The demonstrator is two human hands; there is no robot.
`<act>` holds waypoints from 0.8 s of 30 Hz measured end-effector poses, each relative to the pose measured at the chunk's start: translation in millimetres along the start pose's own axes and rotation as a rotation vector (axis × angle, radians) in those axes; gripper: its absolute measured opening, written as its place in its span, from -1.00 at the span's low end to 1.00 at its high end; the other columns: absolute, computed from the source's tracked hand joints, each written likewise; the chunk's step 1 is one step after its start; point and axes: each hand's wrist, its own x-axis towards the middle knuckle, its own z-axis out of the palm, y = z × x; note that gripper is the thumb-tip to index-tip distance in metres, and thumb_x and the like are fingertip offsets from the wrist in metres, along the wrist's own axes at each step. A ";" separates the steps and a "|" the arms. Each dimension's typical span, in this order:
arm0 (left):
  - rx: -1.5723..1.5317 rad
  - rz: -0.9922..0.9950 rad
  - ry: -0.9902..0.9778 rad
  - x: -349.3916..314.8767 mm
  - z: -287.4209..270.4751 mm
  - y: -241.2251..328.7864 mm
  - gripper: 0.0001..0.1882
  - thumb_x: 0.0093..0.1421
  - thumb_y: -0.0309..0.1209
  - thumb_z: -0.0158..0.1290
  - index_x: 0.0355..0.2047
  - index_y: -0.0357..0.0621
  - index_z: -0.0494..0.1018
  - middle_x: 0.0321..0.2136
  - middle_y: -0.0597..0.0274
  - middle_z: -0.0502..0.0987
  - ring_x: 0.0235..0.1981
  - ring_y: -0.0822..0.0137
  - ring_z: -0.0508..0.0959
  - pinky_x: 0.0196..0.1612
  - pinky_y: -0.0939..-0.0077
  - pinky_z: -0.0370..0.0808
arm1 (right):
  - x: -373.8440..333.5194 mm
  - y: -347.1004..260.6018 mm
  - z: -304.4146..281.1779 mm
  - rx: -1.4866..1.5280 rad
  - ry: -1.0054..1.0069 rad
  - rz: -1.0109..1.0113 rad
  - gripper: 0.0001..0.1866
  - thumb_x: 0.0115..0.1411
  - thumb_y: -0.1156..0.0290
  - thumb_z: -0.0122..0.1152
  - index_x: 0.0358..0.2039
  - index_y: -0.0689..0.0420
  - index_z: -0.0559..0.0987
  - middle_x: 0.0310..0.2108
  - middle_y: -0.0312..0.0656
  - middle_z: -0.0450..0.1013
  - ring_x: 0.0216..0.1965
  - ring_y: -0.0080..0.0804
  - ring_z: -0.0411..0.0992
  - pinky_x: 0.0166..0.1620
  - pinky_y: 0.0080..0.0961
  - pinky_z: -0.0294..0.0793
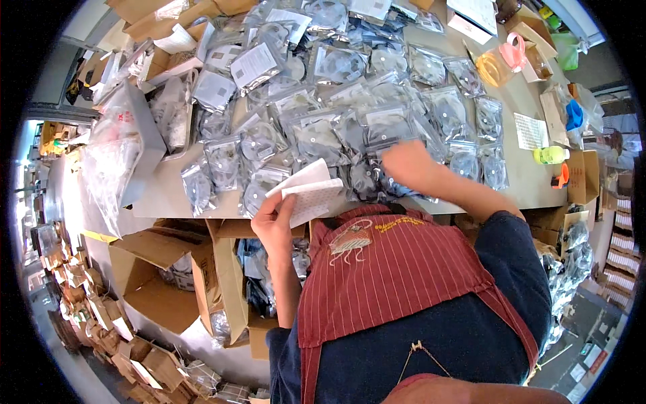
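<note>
White paper (308, 200), faint illegible print

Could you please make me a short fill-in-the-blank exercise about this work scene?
1. Between its fingers, the left hand holds folded white ____.
2. The right hand is over a wide spread of clear plastic ____.
3. The small yellow-green bottle is near the ____ edge of the table.
4. Over a dark blue top, the person wears a striped red ____.

Missing words: paper; bags; right; apron.
</note>
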 end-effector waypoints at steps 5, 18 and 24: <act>-0.032 -0.008 0.052 1.9 -1.8 1.2 -0.77 0.09 -0.59 0.24 -0.21 -0.40 0.59 -0.41 0.35 0.57 -0.40 0.58 0.46 -0.29 0.70 0.39 | 92.6 60.5 -39.8 0.227 0.393 -0.028 -0.86 0.08 0.39 0.07 -0.36 0.14 0.51 -0.45 -0.03 0.52 -0.36 0.08 0.51 -0.36 -0.02 0.49; -0.105 -0.011 0.154 -2.7 -9.3 -5.0 -0.81 0.12 -0.58 0.21 -0.23 -0.38 0.59 -0.40 0.38 0.58 -0.41 0.60 0.46 -0.33 0.73 0.34 | 238.1 110.3 -21.9 -0.306 0.272 -0.508 -0.67 -0.05 0.51 0.22 -0.21 0.23 0.45 -0.42 -0.03 0.51 -0.31 -0.04 0.52 -0.29 -0.16 0.52; -0.115 -0.042 0.159 -5.5 -8.8 -6.5 -0.81 0.13 -0.58 0.20 -0.23 -0.38 0.59 -0.39 0.36 0.58 -0.40 0.58 0.48 -0.28 0.70 0.38 | 245.3 112.7 -64.6 -0.188 0.091 0.089 -0.55 0.03 0.28 0.32 -0.12 0.25 0.44 -0.26 -0.04 0.51 -0.10 -0.08 0.48 -0.10 -0.20 0.47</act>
